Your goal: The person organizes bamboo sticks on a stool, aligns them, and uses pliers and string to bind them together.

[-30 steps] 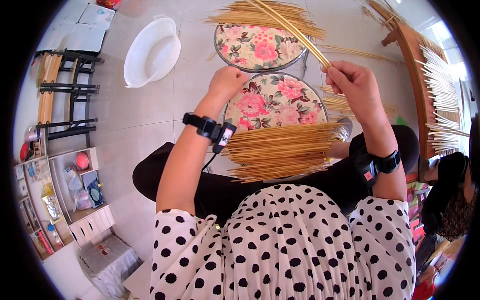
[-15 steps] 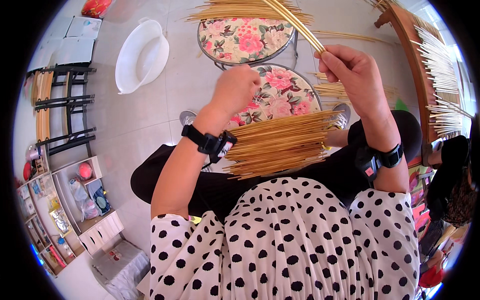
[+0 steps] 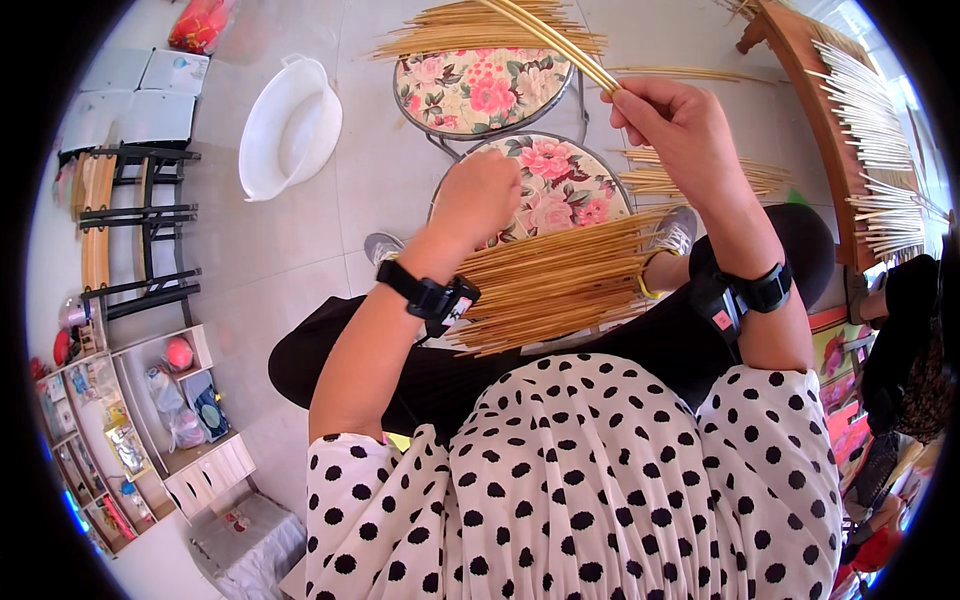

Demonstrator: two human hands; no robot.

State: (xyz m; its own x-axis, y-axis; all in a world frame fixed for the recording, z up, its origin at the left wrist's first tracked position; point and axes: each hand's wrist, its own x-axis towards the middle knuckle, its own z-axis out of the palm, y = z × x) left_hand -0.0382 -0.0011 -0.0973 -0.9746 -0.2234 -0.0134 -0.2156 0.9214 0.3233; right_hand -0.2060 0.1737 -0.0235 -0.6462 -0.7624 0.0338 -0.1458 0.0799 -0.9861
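Observation:
My right hand point(image 3: 672, 132) is raised on the right, pinching a few thin pale sticks point(image 3: 562, 42) near their lower ends. The sticks slant up and left, out of the picture's top edge. My left hand point(image 3: 482, 200) is curled closed above the nearer round stool point(image 3: 552, 205), which has a rose-patterned seat. Whatever its fingers may hold is hidden. A thick layer of brown sticks point(image 3: 560, 285) lies side by side between my knees, along the near edge of that stool.
A farther flowered stool point(image 3: 480, 92) carries another pile of sticks point(image 3: 490, 28). More sticks point(image 3: 700, 175) are behind my right foot. A white basin point(image 3: 292, 130) stands left on the tiled floor. A wooden bench point(image 3: 815, 110) bears pale sticks at right; folded black-framed furniture point(image 3: 140, 215) is at left.
My right hand has shifted left with its sticks. The left hand has come slightly nearer to me, still closed. The whole view has turned a little.

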